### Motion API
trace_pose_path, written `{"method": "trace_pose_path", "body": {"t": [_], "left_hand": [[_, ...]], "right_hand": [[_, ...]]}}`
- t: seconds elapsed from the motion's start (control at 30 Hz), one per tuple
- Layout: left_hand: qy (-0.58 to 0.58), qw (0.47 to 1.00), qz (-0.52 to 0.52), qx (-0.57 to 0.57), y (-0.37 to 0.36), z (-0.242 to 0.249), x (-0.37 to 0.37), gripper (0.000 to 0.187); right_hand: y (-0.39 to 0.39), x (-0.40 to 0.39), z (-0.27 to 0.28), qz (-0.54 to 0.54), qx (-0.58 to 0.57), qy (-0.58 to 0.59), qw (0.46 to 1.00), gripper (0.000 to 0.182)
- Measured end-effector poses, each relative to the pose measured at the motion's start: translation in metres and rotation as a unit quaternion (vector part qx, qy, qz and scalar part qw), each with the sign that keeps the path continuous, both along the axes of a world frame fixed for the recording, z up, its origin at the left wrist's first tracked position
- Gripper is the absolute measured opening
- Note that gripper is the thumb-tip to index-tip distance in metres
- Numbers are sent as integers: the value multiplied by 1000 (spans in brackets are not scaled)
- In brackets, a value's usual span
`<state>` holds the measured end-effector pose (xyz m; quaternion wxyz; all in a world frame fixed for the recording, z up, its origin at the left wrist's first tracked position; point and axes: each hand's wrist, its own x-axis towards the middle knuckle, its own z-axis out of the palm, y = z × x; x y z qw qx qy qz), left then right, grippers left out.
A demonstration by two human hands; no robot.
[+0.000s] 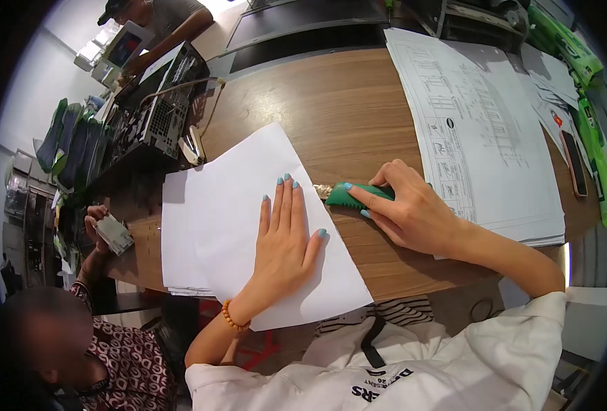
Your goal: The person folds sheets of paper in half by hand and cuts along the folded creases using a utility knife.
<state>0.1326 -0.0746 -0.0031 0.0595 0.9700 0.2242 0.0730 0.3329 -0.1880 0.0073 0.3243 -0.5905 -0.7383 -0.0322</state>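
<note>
My left hand (283, 240) lies flat on a white sheet of paper (231, 198), fingers stretched out and thumb spread to the side. The sheet is turned at an angle over a stack of white paper (180, 240), and one corner reaches past the table's front edge. My right hand (410, 209) is closed around a green utility knife (350, 195), with the index finger laid along its top. The knife's metal front end (323, 191) points left and is right at the sheet's right edge.
Large printed drawings (478, 137) cover the right of the wooden table (317, 96), with a phone (574, 163) beyond them. A stapler (192, 145) sits by an opened computer case (156, 113). A seated person (125, 356) holds a small pale object (114, 234) at left; another person (173, 27) is behind.
</note>
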Motion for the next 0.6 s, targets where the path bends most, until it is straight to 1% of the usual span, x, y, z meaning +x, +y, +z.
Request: {"method": "trace_pose_path", "body": {"t": [0.2,0.27,0.4,0.6], "left_hand": [[4,1000,0,-6,0,1,0,62],[4,1000,-5,-3,1,1,0,62],[5,1000,-3,-7,0,1,-1,63],[5,1000,-4,-2,1,1,-1,63]], "right_hand": [[-5,0,-1,-10,-6,-9,1000,34],[-1,-4,-2,-13,6,-8,1000,39],[4,-6,-4,-8,22,-13,1000,40],[-1,-2,-3,-27,-1,-14,1000,39]]}}
